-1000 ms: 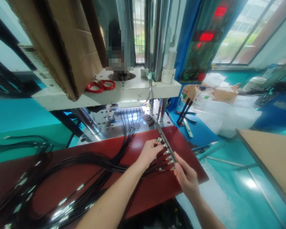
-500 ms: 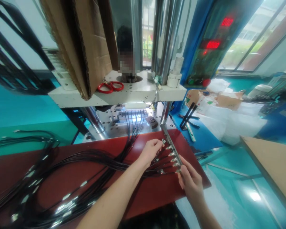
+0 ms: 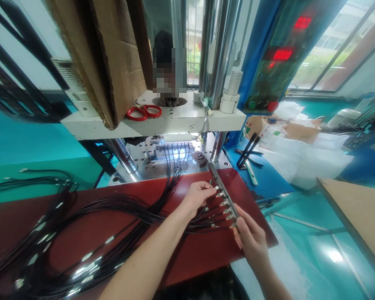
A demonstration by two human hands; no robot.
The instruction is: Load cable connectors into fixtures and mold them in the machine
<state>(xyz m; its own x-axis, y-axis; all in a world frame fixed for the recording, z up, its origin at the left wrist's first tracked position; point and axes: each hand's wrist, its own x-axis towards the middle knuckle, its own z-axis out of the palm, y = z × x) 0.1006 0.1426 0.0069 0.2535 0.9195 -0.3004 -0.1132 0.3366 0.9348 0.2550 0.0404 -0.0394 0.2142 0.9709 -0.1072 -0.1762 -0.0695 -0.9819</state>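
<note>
A narrow metal fixture bar [image 3: 222, 191] lies diagonally on the red mat [image 3: 81, 221], with several metal-tipped black cables [image 3: 217, 214] plugged along its left side. My left hand [image 3: 196, 197] pinches one cable connector at the bar's upper part. My right hand [image 3: 249, 238] grips the bar's near end, fingers closed on it. A thick bundle of black cables [image 3: 90, 216] runs left across the mat.
A press machine stands behind, with steel columns [image 3: 217, 54], a white platen [image 3: 162, 118] bearing red scissors [image 3: 143, 112], and more cables under it [image 3: 175, 156]. A blue control panel [image 3: 278, 54] shows red digits. Cardboard [image 3: 106, 58] hangs upper left; white bags [image 3: 306, 158] lie right.
The view has shifted a little. My left hand moved slightly up along the bar with a connector; my right hand stays on the bar's near end.
</note>
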